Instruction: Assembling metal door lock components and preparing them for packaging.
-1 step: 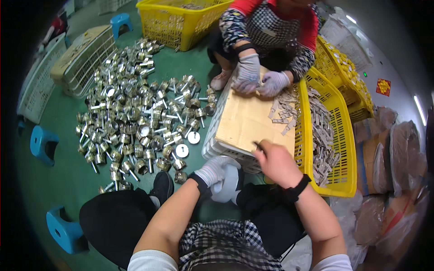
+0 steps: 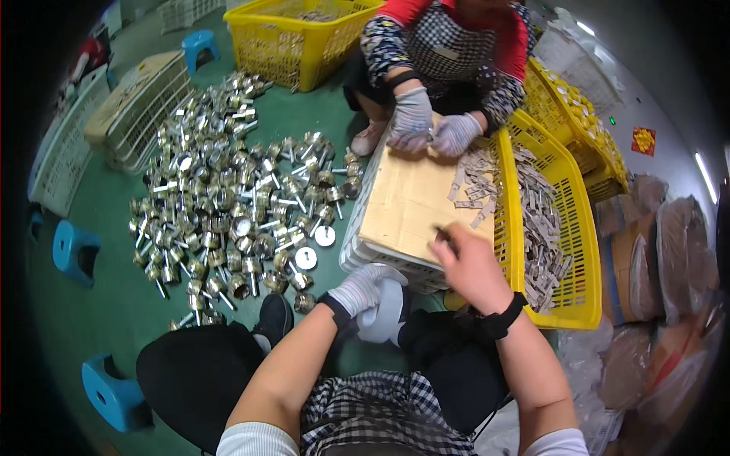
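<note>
My left hand (image 2: 360, 290), in a striped knit glove, is closed round a pale grey ring-shaped roll (image 2: 382, 315) beside the near edge of the box. Its exact kind is unclear. Bare and slightly blurred, my right hand (image 2: 477, 267) is closed on a small dark object (image 2: 447, 237) that I cannot make out, above the near right part of the brown board (image 2: 407, 194). This board lies on a white plastic crate (image 2: 363, 254). On its right side are small flat greyish strips (image 2: 475, 186), and across from me a co-worker's gloved hands (image 2: 437, 135) pinch something small.
Metal cup-shaped parts with stems (image 2: 228, 197) lie heaped on the green floor at left. A yellow basket (image 2: 582, 304) of strips stands at right, another yellow basket (image 2: 266, 45) at the back. Blue stools (image 2: 74, 247) stand far left; wrapped brown bundles (image 2: 631, 266) sit far right.
My right hand has shifted a little right and up over the board with the dark object. My left hand stays on the ring-shaped roll. The whole view has moved slightly.
</note>
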`<state>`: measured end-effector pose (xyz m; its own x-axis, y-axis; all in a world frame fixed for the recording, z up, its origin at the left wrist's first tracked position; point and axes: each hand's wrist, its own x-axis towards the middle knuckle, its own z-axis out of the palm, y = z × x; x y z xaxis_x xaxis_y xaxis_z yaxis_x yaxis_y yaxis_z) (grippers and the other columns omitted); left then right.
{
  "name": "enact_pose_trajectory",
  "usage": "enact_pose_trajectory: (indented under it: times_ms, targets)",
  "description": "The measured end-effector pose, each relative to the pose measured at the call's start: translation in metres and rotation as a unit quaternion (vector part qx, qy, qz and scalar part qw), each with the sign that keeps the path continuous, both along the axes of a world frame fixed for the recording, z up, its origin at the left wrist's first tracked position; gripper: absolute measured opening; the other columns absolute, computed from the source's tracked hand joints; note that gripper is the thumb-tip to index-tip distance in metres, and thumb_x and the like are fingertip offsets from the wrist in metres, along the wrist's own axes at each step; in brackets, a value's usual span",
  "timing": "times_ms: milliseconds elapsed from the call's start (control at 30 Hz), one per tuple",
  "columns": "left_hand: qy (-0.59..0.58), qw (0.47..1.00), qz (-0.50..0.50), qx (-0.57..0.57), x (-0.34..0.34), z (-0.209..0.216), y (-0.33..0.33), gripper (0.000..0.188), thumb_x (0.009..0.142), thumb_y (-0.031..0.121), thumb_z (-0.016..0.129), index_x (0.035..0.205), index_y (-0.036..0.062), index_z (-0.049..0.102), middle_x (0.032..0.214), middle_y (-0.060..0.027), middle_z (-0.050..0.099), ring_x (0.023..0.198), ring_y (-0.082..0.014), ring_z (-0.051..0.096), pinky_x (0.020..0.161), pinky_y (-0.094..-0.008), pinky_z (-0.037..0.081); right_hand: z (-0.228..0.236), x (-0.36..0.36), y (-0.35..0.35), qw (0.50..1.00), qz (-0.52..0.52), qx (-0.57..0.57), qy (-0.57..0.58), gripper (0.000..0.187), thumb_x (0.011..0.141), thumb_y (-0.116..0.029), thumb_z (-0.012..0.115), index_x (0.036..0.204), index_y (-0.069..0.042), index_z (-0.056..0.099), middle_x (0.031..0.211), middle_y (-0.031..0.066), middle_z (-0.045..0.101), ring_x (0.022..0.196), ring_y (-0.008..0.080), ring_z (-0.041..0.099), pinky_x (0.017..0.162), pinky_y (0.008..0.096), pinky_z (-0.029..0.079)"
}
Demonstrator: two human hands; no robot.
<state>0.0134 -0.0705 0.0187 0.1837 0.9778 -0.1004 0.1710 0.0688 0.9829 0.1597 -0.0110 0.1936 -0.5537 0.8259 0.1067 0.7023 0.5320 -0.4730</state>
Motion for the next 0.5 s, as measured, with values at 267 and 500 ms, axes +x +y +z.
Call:
enact_pose_trajectory:
  times_ms: [267, 500]
  targets:
    - [-0.08, 0.993, 0.003, 0.083, 0.021, 0.048, 0.03, 0.028, 0.07, -0.003, 0.065, 0.097, 0.006, 0.064, 0.097, -0.0066, 0.064, 0.093, -0.0168, 0.06, 0.083, -0.0281, 0.046, 0.012, 0.036, 0.045, 0.877, -0.145, -0.117, 0.444, 0.026, 0.087, -0.022, 0.058, 0.071, -0.001, 0.059, 0.063, -0.0023, 0.055, 0.063, 0.0055, 0.044, 0.062, 0.0227, 0.038]
    - [-0.129, 0.992, -0.013, -0.013, 0.015, 0.091, 0.078, 0.031, 0.075, 0.0, 0.064, 0.105, 0.0026, 0.059, 0.096, -0.0037, 0.063, 0.082, -0.0112, 0.059, 0.075, -0.0257, 0.049, 0.026, 0.003, 0.034, 0.769, -0.084, -0.147, 0.616, 0.023, 0.087, -0.017, 0.056, 0.07, -0.002, 0.057, 0.066, 0.0001, 0.056, 0.066, 0.0068, 0.049, 0.065, 0.0236, 0.041]
